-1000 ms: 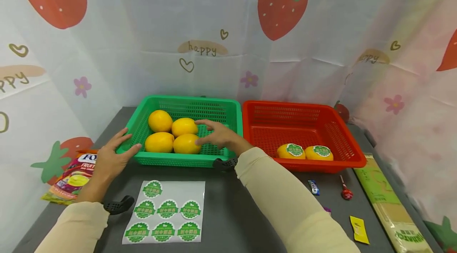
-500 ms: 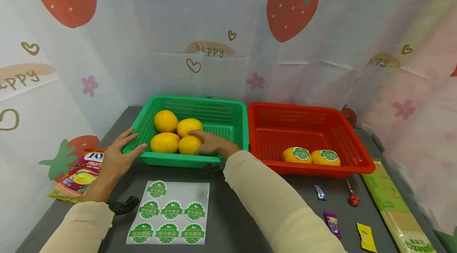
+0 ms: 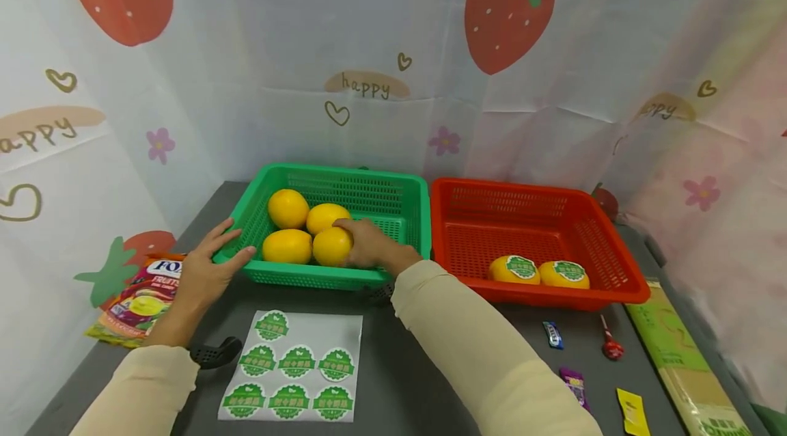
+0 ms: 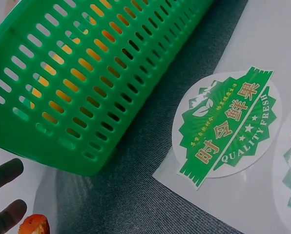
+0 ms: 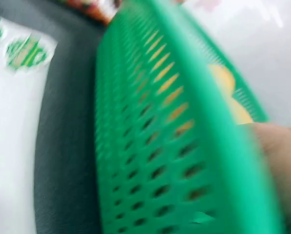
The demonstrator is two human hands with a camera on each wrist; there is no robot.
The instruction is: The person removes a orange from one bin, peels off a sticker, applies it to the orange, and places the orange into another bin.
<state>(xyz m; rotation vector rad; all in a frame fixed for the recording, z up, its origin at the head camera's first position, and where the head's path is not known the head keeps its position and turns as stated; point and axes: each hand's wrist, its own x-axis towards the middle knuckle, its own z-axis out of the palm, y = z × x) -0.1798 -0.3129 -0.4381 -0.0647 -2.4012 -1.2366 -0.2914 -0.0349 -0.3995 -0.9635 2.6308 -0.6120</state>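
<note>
A green basket holds several yellow lemons. My right hand reaches into it and curls round the front right lemon. My left hand rests with straight fingers against the basket's front left corner. A sheet of round green stickers lies on the grey table in front of the basket; one sticker fills the left wrist view. The red basket on the right holds two lemons with green stickers. The right wrist view is blurred and shows the green basket wall.
A snack bag lies at the left edge. Small wrapped candies and a red lollipop lie in front of the red basket, with a long green packet at the right. Strawberry-print cloth walls surround the table.
My right hand has dropped from above the lemons into the green basket and closed round the front right lemon. The left hand has stayed at the basket's corner.
</note>
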